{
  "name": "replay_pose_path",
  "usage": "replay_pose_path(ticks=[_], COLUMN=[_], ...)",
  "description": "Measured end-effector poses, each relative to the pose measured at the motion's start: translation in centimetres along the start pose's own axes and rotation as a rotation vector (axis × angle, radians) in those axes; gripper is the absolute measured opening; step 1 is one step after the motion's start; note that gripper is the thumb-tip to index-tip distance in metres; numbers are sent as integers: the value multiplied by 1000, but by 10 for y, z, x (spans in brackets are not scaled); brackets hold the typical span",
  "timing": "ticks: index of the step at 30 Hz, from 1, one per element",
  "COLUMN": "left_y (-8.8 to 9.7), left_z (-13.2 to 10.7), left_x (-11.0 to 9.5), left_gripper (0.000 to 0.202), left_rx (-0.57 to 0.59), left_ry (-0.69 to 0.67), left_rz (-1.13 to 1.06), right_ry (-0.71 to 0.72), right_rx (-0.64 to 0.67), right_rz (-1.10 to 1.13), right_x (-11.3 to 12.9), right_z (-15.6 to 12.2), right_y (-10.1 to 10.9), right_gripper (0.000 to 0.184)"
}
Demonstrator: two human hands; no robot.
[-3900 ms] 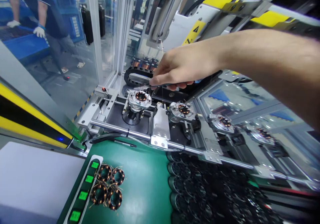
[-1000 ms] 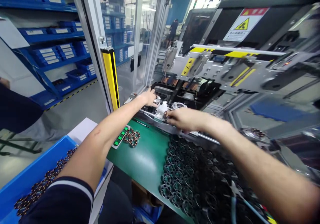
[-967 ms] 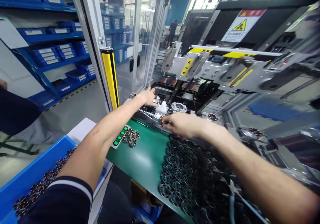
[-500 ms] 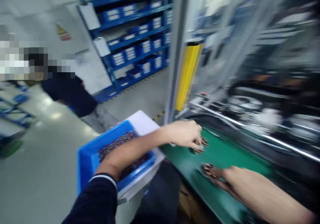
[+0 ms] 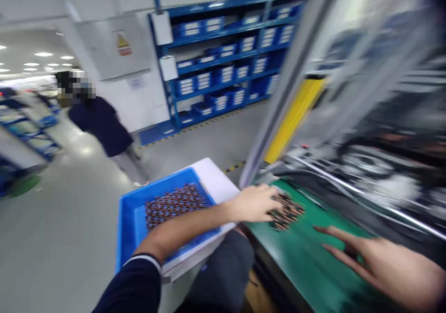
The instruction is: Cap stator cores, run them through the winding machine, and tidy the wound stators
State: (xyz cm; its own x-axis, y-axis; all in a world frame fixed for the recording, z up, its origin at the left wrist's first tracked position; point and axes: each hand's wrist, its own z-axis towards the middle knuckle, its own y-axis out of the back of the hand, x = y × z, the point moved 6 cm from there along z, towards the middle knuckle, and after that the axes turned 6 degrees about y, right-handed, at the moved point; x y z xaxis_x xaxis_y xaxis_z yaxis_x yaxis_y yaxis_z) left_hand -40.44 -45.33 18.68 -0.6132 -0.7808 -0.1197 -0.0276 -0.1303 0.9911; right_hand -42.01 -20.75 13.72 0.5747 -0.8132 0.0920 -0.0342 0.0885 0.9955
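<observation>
A cluster of small copper-and-black ring-like parts (image 5: 288, 211) lies on the green work surface (image 5: 296, 252). My left hand (image 5: 256, 203) is at its left side, palm down, with stretched fingers resting against the nearest parts; the fingertips are partly lost among them. To the right of the cluster, my right hand (image 5: 372, 259) hovers over the green surface, thumb and fingers apart, with nothing between them. Under my left forearm stands a blue bin (image 5: 131, 231) holding many similar small parts (image 5: 174, 206) in neat rows.
The bin sits on a white stand (image 5: 214, 178). A metal post (image 5: 291, 80) and a yellow upright bar (image 5: 294, 120) rise behind the green surface; blurred machinery (image 5: 379, 169) is at right. Blue shelves (image 5: 223, 52) and another person (image 5: 102, 122) are farther off.
The parts that were near both hands now form one cluster beside my left hand. My right hand has let go of its parts and drawn back right. The view has shifted left.
</observation>
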Motion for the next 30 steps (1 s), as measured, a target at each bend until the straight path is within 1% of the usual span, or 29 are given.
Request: replay_pose_path(ticks=[1,2,3,4,5,6,7,8,9,10,11,13,15,17,20,24,28,30], left_y=[11,22,33,42,49,55,59,62,63,62,60,51,39,26,11,6,-4,-9], left_z=[7,17,31,50,72,99,127,157,187,216,244,293,331,357,381,398,414,422], left_x=[-10,-19,-29,-39,-50,-63,-79,-97,-118,-139,-160,-199,-228,-248,-264,-274,-283,-286], left_gripper=[24,26,27,28,28,28,28,29,31,33,36,43,45,42,37,38,42,44], left_rx=[-31,-66,-102,-137,-164,-187,-204,-213,-216,-213,-205,-183,-160,-135,-104,-59,93,170], left_ry=[-25,-45,-76,-111,-155,-200,-240,-274,-299,-314,-319,-308,-289,-277,-266,-281,-299,-302], left_rz=[-27,-55,-84,-115,-146,-171,-188,-196,-196,-188,-173,-132,-81,-22,61,146,220,246], right_ry=[-39,-96,-200,-302,-401,-504,-602,-689,-763,-824,-873,-939,-980,-1009,-1040,-1052,-1061,-1069], right_rx=[106,158,206,203,203,203,199,199,210,225,242,270,277,277,284,320,422,472], right_rz=[13,-20,-90,-134,-163,-190,-213,-224,-215,-190,-152,-60,20,88,192,330,427,449], right_x=[-9,-22,-40,-61,-85,-112,-139,-165,-189,-209,-226,-250,-267,-281,-298,-314,-321,-323], right_z=[-14,-28,-42,-55,-70,-87,-105,-125,-145,-163,-180,-204,-218,-226,-234,-238,-231,-227], right_y=[31,67,102,138,169,194,215,229,237,239,237,223,203,183,159,141,130,127], right_gripper=[34,35,36,36,38,38,38,37,35,34,33,37,41,43,43,44,46,46])
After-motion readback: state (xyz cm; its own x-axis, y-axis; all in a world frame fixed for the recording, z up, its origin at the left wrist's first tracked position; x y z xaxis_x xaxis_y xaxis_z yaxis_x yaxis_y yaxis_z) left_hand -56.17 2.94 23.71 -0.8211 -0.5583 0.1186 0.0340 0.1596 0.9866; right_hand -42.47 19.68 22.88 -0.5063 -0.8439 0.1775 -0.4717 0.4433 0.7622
